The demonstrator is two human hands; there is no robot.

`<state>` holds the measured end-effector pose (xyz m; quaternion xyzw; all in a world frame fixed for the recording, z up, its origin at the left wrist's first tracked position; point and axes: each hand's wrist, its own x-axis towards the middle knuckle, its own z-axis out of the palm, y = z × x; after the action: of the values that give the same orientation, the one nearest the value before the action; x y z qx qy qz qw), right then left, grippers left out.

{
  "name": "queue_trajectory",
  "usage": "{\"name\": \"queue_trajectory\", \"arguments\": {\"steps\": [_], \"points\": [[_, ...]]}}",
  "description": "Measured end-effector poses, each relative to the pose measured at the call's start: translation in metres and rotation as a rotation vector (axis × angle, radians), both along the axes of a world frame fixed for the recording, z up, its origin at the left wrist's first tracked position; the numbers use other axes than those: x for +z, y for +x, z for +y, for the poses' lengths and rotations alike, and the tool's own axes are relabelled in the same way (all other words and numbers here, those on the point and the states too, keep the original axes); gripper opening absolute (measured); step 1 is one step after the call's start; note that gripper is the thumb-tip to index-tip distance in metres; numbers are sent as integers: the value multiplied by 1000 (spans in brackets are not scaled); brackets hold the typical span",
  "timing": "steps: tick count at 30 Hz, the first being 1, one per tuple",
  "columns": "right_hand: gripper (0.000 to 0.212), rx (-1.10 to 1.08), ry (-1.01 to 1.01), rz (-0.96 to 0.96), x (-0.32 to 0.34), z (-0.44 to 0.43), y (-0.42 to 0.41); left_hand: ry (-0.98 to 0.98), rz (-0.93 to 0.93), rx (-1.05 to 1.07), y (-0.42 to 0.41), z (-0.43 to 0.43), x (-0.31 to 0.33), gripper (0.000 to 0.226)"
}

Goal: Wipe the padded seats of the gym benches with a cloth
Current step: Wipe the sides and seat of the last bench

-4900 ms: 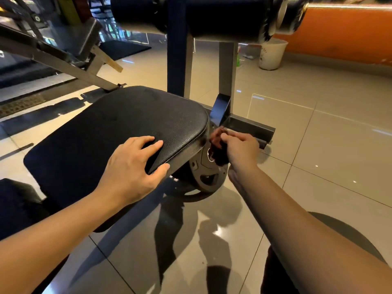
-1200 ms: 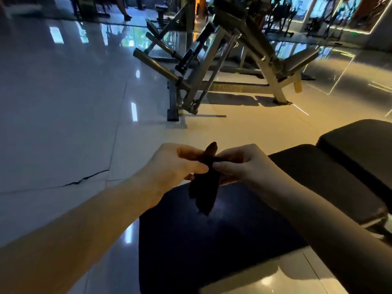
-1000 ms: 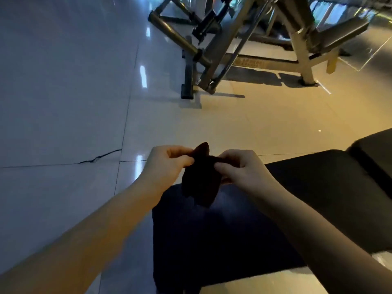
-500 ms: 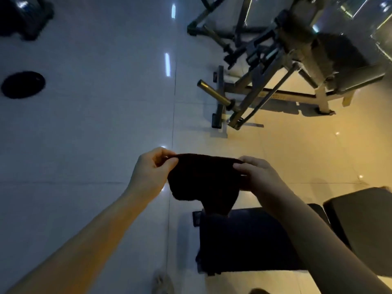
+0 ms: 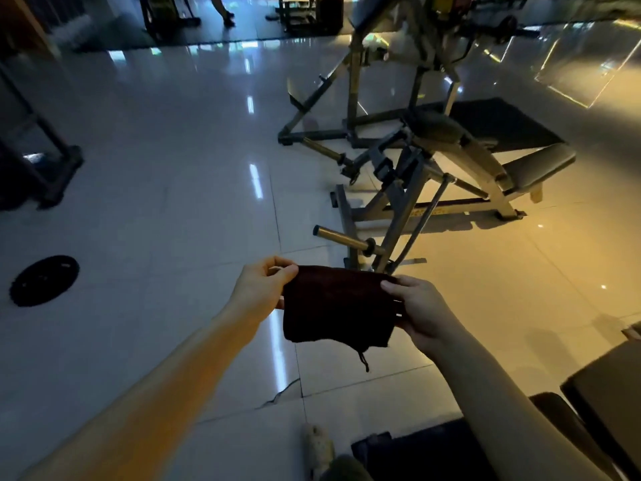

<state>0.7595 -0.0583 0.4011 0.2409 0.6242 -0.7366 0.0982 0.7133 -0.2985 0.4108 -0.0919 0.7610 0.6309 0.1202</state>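
Note:
A dark cloth (image 5: 338, 305) hangs spread out in the air in front of me, a loose thread dangling from its lower edge. My left hand (image 5: 262, 288) pinches its upper left corner between thumb and fingers. My right hand (image 5: 421, 310) grips its right edge. A black padded bench (image 5: 603, 387) sits at the lower right, mostly cut off by the frame edge and partly behind my right forearm. Further off, a weight machine (image 5: 409, 189) carries a dark padded seat (image 5: 536, 168).
Glossy floor tiles spread to the left and ahead, with a crack below the cloth. A black weight plate (image 5: 44, 280) lies flat on the floor at the left. The machine's loading pegs (image 5: 347, 241) stick out toward me. A dark rack base (image 5: 41, 175) stands far left.
Both hands left the first bench, bunched the cloth together, then pulled it open wide. The view lifted away from the black bench toward the floor and the machine.

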Motion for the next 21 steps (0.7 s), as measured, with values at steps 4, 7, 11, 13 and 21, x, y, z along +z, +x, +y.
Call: {"name": "queue_trajectory", "arguments": {"steps": [4, 7, 11, 13, 21], "points": [[22, -97, -17, -17, -29, 6, -79, 19, -121, -123, -96, 11, -9, 20], [21, -158, -24, -77, -48, 14, -142, -36, -206, -212, -171, 22, -18, 28], [18, -197, -33, -83, -59, 22, -212, -134, -217, -287, -271, 45, -27, 25], [20, -210, -2, -70, -60, 23, -244, -161, -204, -310, -314, 58, -30, 25], [24, -446, -43, -160, -108, 5, -348, -304, -185, -511, -467, 84, -71, 18]]}}
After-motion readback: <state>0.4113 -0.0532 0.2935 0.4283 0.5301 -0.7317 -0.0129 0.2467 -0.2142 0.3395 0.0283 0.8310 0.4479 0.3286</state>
